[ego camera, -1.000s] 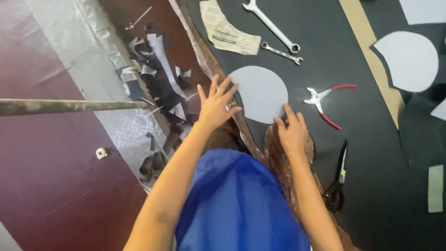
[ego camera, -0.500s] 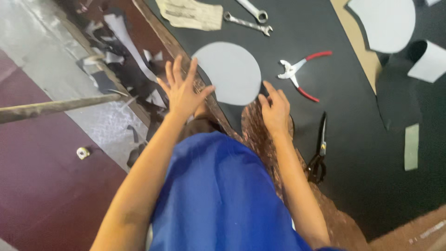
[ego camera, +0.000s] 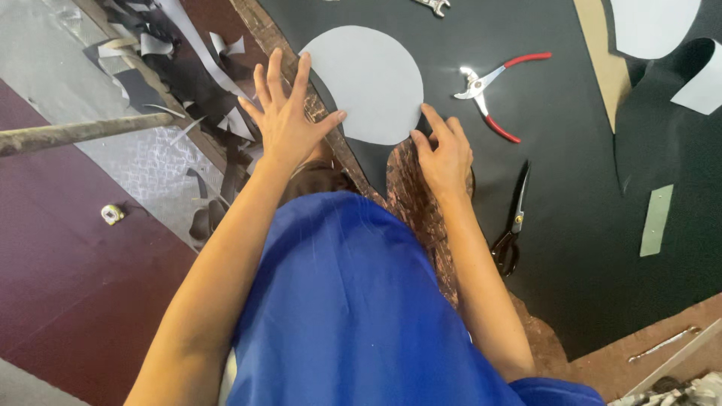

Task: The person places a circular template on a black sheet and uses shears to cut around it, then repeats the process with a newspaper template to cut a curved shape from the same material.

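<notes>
The grey disc [ego camera: 370, 79] lies flat on the black sheet [ego camera: 571, 225], just ahead of both hands and between them. The left hand [ego camera: 286, 124] is spread wide, fingers splayed and gripping nothing, its thumb tip reaching the disc's near-left edge while the palm sits over the worn table edge [ego camera: 342, 154]. The right hand [ego camera: 445, 154] is loosely curled, fingertips pressing down at the disc's near-right rim; it holds nothing either. The disc looks thin, light and flexible (card or rubber sheet, hard to say which), so it would likely slide easily under a flat palm and bend if pinched; the rim is the only place to lift it, and a fingernail under the near edge seems the surest start. Right of the right hand lie red-handled pliers [ego camera: 492, 86], and nearer the wrist black scissors [ego camera: 513, 218]. Left of the left hand are offcuts [ego camera: 162, 75] on the floor and a wooden pole [ego camera: 75, 134]. A spanner [ego camera: 435, 6] is cut off by the top edge, as are pale shapes [ego camera: 650, 26] far right. The blue shirt [ego camera: 346, 301] hides the table just below the hands, and whether the left palm actually rests on the edge cannot be told.
</notes>
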